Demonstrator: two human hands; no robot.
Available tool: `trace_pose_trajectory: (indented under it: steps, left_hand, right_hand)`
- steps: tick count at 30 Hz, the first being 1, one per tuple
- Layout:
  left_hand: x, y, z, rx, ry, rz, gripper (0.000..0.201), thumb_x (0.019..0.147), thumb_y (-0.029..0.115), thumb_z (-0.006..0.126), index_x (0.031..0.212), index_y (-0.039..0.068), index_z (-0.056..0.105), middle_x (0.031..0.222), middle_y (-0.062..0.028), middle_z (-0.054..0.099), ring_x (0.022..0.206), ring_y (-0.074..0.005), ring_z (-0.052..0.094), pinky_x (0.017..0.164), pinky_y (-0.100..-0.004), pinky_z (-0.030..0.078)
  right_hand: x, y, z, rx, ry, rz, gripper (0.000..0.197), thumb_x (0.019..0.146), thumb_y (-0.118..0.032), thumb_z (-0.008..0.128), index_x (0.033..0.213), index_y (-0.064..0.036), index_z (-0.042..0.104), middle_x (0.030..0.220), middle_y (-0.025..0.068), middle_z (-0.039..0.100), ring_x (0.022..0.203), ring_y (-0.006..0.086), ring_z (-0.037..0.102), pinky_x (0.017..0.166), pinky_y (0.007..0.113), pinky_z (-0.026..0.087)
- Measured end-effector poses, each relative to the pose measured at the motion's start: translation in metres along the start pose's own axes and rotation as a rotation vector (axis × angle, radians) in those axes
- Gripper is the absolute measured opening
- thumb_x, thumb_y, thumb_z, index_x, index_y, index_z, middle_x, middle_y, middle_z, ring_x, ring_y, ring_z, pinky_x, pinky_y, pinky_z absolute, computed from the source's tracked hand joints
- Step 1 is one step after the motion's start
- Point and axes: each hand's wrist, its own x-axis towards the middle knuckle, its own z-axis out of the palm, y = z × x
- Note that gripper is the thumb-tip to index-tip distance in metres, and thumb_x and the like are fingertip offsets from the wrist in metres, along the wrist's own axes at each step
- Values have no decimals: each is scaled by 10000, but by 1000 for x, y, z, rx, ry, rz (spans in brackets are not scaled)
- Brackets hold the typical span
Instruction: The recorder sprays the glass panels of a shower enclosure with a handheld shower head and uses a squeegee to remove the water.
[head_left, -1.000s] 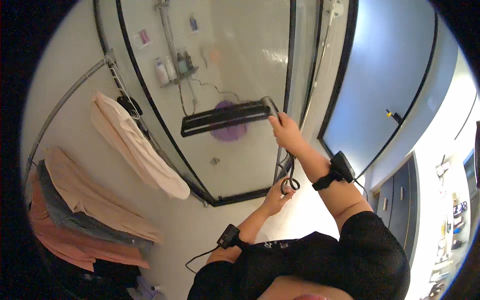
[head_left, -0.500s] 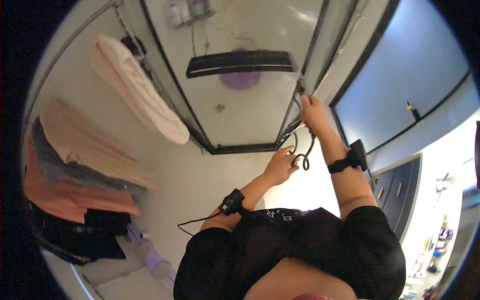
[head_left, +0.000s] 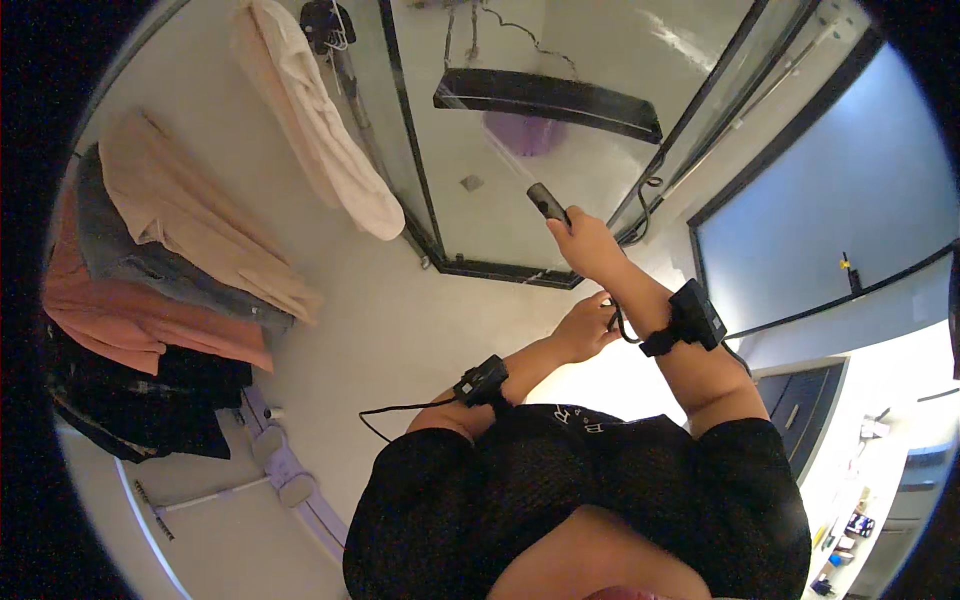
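Observation:
My right hand (head_left: 589,248) is closed around a dark grey, stick-shaped handle (head_left: 548,203). From its tip a thin pale streak (head_left: 508,157) runs up-left in front of the shower's glass; whether this is a rod or a spray I cannot tell. My left hand (head_left: 586,328), lower and nearer my body, has its fingers curled about a black cord (head_left: 620,322), which passes behind my right forearm. Beyond both hands stands the glass shower enclosure (head_left: 480,225) with its black frame. A purple round object (head_left: 525,133) shows through the glass.
A cream towel (head_left: 330,140) hangs left of the shower, with several garments (head_left: 200,230) below it. A lavender jointed object (head_left: 290,475) stands lower left. At right are a frosted blue panel (head_left: 830,190), dark cabinet doors (head_left: 800,405) and a cluttered white counter (head_left: 850,530).
My right hand has moved left from the enclosure's right edge, bringing the handle round to point up-left. My left hand has shifted slightly right. The view has turned a little.

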Motion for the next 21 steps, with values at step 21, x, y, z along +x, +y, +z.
trace_pose_trajectory:
  steps: [21]
  left_hand:
    - [-10,12,19,315,-286,88,246,733,214,604,916,53,565,1183,-194,422,1134,-302,368,924,-391,309]
  right_hand:
    - [-52,118,-40,117,28,470,390,830,-342,439,794,41,503,535,152,523,420,268,533,397,369,438]
